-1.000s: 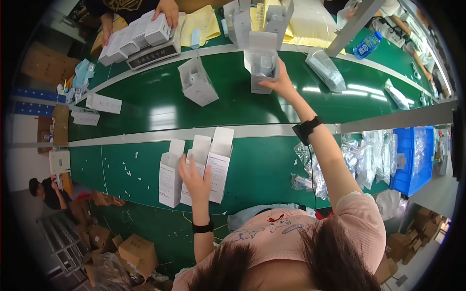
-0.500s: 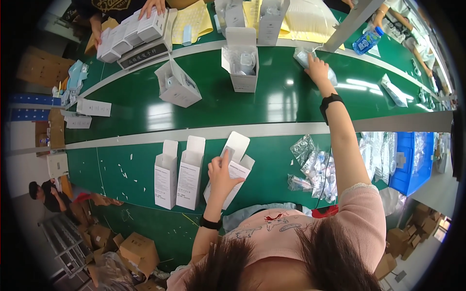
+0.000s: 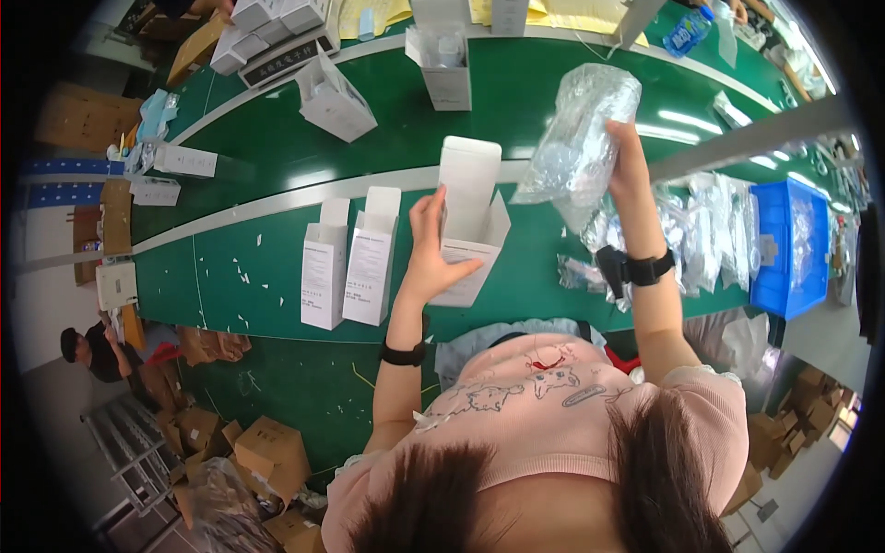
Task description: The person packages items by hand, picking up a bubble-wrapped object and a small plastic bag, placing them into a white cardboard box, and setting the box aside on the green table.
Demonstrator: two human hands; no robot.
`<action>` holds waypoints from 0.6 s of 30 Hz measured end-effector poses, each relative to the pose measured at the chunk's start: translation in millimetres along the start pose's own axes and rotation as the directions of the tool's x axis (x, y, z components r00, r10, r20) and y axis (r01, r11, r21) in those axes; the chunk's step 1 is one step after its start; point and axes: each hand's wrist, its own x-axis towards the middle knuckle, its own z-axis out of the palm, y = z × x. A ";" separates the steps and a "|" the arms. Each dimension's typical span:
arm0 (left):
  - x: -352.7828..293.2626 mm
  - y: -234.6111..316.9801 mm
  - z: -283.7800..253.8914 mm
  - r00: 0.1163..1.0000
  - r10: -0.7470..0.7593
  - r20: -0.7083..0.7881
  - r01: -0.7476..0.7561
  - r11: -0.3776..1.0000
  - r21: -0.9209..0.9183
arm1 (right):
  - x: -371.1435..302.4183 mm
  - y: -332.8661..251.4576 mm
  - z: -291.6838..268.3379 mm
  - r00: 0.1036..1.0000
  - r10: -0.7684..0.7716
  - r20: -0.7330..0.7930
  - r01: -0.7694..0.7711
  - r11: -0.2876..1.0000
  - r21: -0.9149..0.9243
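Observation:
My left hand (image 3: 431,253) grips a white carton (image 3: 481,241) by its side, thumb across the front. Its top flap stands up and its mouth is open. In my right hand (image 3: 629,158) is a clear plastic bag (image 3: 585,129), raised above the bench to the right of that carton; what the bag contains I cannot make out. Left of my left hand, two more white cartons, one taller-looking (image 3: 371,263) and one at its side (image 3: 323,276), stand upright with flaps up.
Several clear packets (image 3: 590,267) lie right, beside a blue bin (image 3: 788,249). Beyond the grey rail (image 3: 304,198), open cartons with contents (image 3: 336,101) stand on a green surface (image 3: 249,138). A blue-labelled bottle (image 3: 689,32) is at the far right. Brown boxes (image 3: 272,456) sit on the floor.
My right hand has brought the plastic bag from the far surface back toward me. My left hand has lifted and turned the carton, its opening now wider to view.

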 end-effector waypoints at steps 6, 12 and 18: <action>-12.6 10.5 40.1 0.999 -0.037 0.013 0.036 0.998 0.052 | -68.0 11.0 79.0 0.944 -0.142 -0.299 0.205 0.960 0.191; -45.7 -8.1 82.6 0.959 0.036 -0.283 -0.040 0.999 -0.008 | -99.7 43.0 77.2 0.760 -0.604 -0.242 0.462 0.762 -0.453; -46.2 -6.8 98.6 0.934 0.047 -0.354 -0.090 0.990 -0.105 | -135.4 46.0 79.8 0.650 -0.740 0.171 0.502 0.250 -0.828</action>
